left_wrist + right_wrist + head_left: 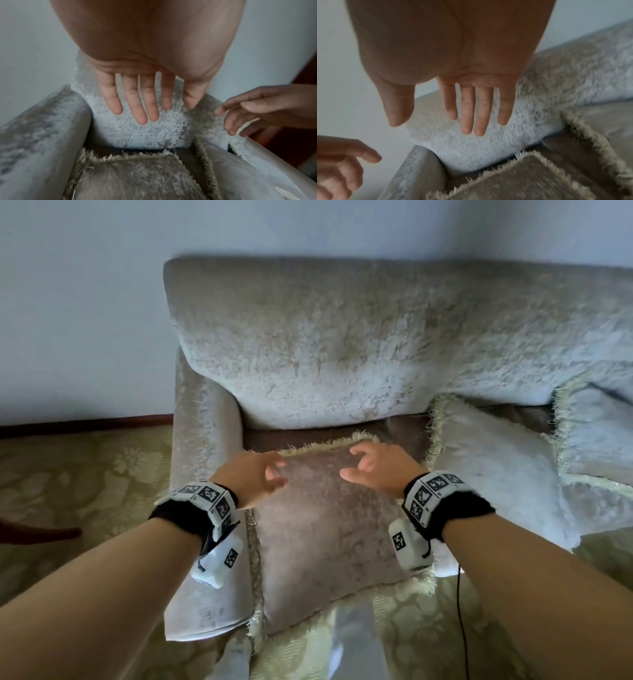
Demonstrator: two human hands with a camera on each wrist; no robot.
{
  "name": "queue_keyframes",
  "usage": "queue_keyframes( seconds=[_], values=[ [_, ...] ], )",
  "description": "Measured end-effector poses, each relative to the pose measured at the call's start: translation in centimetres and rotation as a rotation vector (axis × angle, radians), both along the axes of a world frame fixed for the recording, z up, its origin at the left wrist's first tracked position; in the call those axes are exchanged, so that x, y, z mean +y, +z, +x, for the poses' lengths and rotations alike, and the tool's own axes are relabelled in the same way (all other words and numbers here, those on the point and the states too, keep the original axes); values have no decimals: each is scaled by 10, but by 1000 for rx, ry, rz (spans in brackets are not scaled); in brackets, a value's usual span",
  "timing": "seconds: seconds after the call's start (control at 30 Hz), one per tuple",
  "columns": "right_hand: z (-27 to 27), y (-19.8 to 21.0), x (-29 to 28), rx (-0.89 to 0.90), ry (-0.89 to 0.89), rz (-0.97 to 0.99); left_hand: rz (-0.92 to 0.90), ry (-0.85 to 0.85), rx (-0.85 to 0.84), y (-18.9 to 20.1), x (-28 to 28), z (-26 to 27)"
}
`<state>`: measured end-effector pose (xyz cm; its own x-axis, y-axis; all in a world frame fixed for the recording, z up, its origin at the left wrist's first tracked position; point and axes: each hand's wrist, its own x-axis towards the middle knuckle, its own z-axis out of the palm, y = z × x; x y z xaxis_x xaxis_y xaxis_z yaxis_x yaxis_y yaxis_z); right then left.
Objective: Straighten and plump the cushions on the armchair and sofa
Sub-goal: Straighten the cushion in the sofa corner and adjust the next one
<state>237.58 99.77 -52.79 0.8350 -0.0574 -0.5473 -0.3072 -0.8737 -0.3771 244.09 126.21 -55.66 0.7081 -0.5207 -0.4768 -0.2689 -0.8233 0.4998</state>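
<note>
A brownish velvet cushion (325, 529) with a pale fringe lies flat on the sofa seat, its near corner hanging over the front edge. My left hand (260, 479) and right hand (371, 465) hover just above its far half, fingers spread and relaxed, holding nothing. The wrist views show the left hand's fingers (132, 102) and the right hand's fingers (476, 108) stretched out over the cushion (135, 175) (530, 180), towards the shaggy back cushion (359, 337). A pale grey fringed cushion (496, 467) leans to the right of the brownish one.
The sofa's left armrest (205, 508) runs beside the brownish cushion. Another pale cushion (599, 433) sits at the far right. A plain wall (85, 302) stands behind, and a patterned green carpet (85, 474) covers the floor. A thin black cable (460, 611) hangs from my right wrist.
</note>
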Motion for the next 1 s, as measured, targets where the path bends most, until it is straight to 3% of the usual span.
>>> queue_keyframes(
  seconds=[0.27, 0.4, 0.47, 0.67, 1.0],
  values=[
    [37, -154, -92, -32, -159, 179, -201, 708, 221, -142, -55, 1],
    [28, -217, -125, 37, -185, 175, -120, 906, 249, -217, -56, -19],
    [24, -248, -133, 64, -216, 189, -53, 1023, 271, -236, -60, -24],
    [18, -318, -128, 53, -317, 149, 6, 1070, 278, -281, -68, -27],
    [25, -342, -129, 97, -438, 200, -56, 1151, 303, -315, -69, 1]
  ],
)
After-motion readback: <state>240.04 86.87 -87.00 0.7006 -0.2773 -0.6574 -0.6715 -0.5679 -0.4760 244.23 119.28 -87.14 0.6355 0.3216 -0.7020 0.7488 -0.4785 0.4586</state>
